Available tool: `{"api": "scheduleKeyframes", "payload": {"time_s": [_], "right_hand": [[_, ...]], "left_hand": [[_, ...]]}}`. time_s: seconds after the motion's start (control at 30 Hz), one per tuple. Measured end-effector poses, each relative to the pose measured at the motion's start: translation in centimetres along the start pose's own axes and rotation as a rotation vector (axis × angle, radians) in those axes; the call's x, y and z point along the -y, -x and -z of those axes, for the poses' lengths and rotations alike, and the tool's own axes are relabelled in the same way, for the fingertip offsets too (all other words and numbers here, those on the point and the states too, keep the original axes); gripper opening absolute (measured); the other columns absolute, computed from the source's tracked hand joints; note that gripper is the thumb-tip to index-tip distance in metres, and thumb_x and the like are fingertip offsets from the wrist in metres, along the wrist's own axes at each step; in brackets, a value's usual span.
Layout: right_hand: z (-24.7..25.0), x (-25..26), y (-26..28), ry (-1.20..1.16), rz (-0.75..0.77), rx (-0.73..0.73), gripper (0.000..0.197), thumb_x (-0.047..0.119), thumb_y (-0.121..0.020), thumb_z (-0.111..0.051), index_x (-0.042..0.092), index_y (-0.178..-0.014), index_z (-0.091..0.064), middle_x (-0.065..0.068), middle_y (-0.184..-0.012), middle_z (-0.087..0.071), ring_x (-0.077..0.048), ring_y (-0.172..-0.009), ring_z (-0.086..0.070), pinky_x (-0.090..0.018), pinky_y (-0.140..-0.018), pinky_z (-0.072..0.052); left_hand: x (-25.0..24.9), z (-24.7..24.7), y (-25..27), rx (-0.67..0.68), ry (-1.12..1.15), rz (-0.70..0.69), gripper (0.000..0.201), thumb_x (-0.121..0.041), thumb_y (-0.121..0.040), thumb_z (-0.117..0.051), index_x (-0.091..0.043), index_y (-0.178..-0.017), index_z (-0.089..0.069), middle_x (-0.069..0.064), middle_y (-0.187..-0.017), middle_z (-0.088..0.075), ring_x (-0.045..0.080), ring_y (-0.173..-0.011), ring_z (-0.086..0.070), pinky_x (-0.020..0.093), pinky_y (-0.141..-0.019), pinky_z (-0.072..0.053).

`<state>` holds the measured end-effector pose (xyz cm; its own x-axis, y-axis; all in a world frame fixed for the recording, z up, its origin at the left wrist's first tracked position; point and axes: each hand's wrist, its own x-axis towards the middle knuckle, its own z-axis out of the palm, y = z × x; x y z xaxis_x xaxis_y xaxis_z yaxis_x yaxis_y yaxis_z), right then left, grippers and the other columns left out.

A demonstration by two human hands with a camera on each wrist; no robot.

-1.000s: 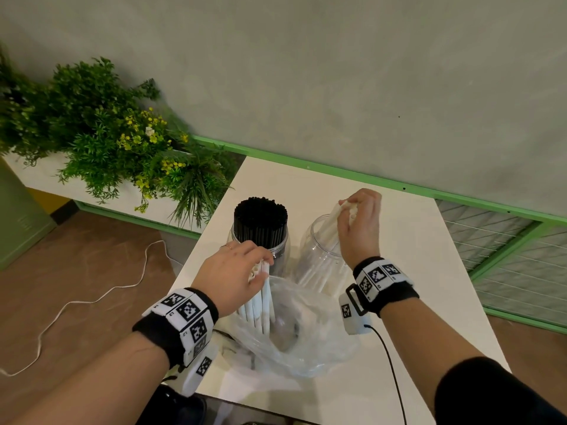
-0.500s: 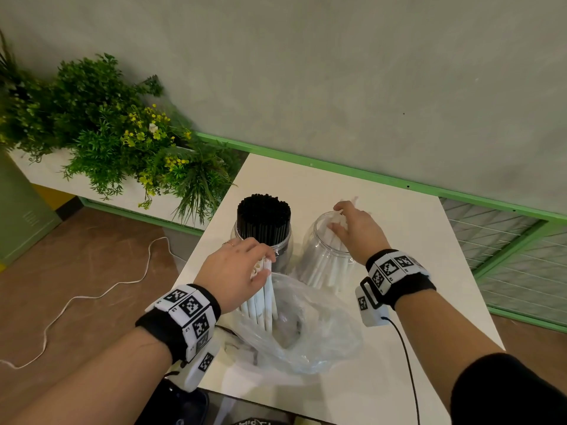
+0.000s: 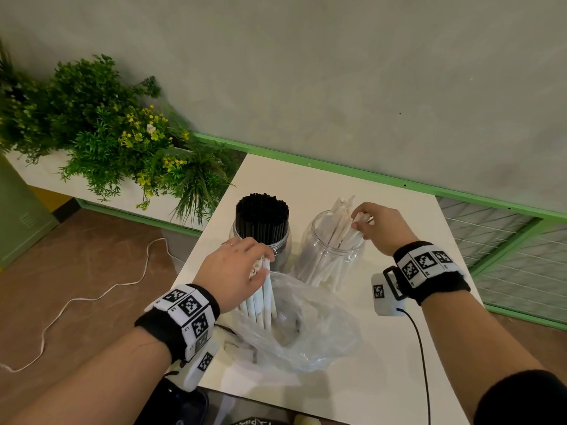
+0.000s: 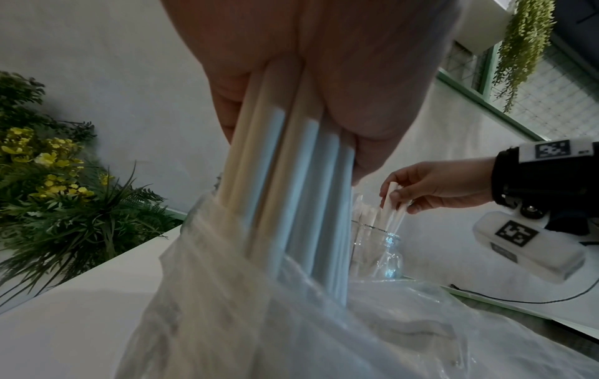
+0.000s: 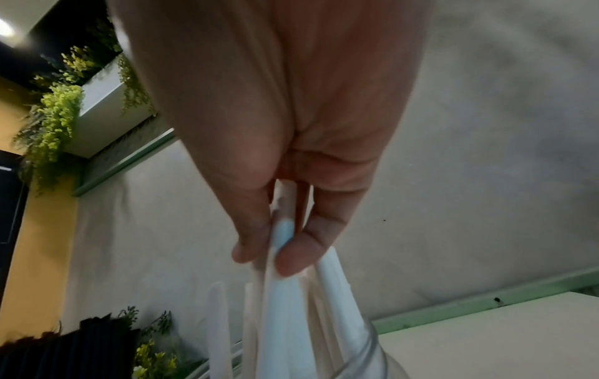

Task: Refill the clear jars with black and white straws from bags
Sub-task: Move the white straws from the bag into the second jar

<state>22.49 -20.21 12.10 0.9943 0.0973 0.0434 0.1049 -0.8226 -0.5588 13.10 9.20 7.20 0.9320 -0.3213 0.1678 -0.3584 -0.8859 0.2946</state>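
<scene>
Two clear jars stand side by side on the white table [image 3: 383, 357]. The left jar [image 3: 277, 248] is packed with black straws [image 3: 262, 214]. The right jar [image 3: 333, 256] holds leaning white straws [image 3: 339, 222]. My right hand [image 3: 382, 225] is at that jar's mouth and pinches a few white straws [image 5: 282, 230] between thumb and fingers, their lower ends inside the jar. My left hand [image 3: 236, 268] grips a bundle of white straws [image 3: 262, 302] upright, its lower part standing in a clear plastic bag [image 3: 306, 332] in front of the jars.
A planter of green foliage with yellow flowers [image 3: 116, 139] sits left of the table. A white cable [image 3: 101, 297] lies on the brown floor. A black cable [image 3: 422, 348] trails from my right wrist. The grey wall and a green rail [image 3: 337, 171] run behind the table.
My right hand has come down from above the right jar to its mouth, lowering white straws into it. My left hand has kept its grip on the bundle in the bag.
</scene>
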Motion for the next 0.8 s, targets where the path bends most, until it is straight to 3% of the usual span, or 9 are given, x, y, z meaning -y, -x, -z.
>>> {"api": "scheduleKeyframes", "payload": {"time_s": [0.1,0.23,0.43,0.6,0.7,0.8], "right_hand": [[-0.2,0.3,0.0,-0.079,0.009,-0.064,0.013,0.014,-0.091,-0.063,0.014,-0.104,-0.060,-0.004,-0.089,-0.060,-0.021,-0.062,-0.058,-0.026,-0.062,-0.044],[-1.2,0.5,0.0,-0.041,0.042,-0.116,0.016,0.020,-0.091,-0.064,0.011,-0.104,-0.061,0.000,-0.075,-0.055,-0.022,-0.071,-0.052,-0.027,-0.064,-0.034],[-2.0,0.1,0.1,0.056,0.057,-0.134,0.022,0.017,-0.090,-0.063,0.012,-0.110,-0.057,0.000,-0.087,-0.058,-0.021,-0.080,-0.054,-0.027,-0.069,-0.035],[-1.1,-0.2,0.2,-0.181,-0.023,-0.242,0.019,0.011,-0.082,-0.072,0.017,-0.094,-0.058,-0.005,-0.090,-0.059,-0.026,-0.072,-0.059,-0.036,-0.072,-0.051],[-0.8,-0.5,0.5,-0.268,-0.035,-0.250,0.012,0.012,-0.084,-0.072,0.018,-0.086,-0.061,-0.008,-0.097,-0.063,-0.024,-0.076,-0.065,-0.025,-0.073,-0.048],[-1.2,-0.8,0.7,-0.138,0.025,-0.249,0.013,0.006,-0.084,-0.069,0.015,-0.093,-0.067,-0.006,-0.104,-0.061,-0.018,-0.080,-0.061,-0.006,-0.069,-0.039]], "left_hand": [[0.0,0.0,0.0,-0.004,-0.002,0.003,0.038,-0.048,-0.084,-0.029,-0.035,-0.106,-0.057,-0.014,-0.101,-0.059,0.014,-0.089,-0.053,0.020,-0.074,-0.035],[0.1,-0.2,0.0,-0.007,0.009,0.005,0.037,-0.049,-0.084,-0.029,-0.036,-0.105,-0.057,-0.014,-0.102,-0.058,0.014,-0.089,-0.053,0.021,-0.073,-0.039],[0.1,-0.2,0.1,-0.021,0.012,-0.003,0.037,-0.048,-0.084,-0.030,-0.036,-0.105,-0.057,-0.014,-0.101,-0.058,0.013,-0.089,-0.053,0.021,-0.075,-0.037],[0.2,-0.2,0.2,-0.030,0.024,-0.014,0.036,-0.047,-0.084,-0.032,-0.034,-0.104,-0.059,-0.013,-0.101,-0.060,0.014,-0.088,-0.054,0.024,-0.078,-0.042],[0.1,0.0,0.2,-0.038,0.018,-0.020,0.035,-0.046,-0.084,-0.033,-0.034,-0.103,-0.059,-0.013,-0.098,-0.060,0.014,-0.085,-0.054,0.022,-0.076,-0.039],[0.1,-0.1,-0.1,-0.033,0.017,-0.018,0.034,-0.046,-0.084,-0.033,-0.035,-0.104,-0.059,-0.013,-0.098,-0.059,0.013,-0.084,-0.054,0.021,-0.075,-0.038]]}}
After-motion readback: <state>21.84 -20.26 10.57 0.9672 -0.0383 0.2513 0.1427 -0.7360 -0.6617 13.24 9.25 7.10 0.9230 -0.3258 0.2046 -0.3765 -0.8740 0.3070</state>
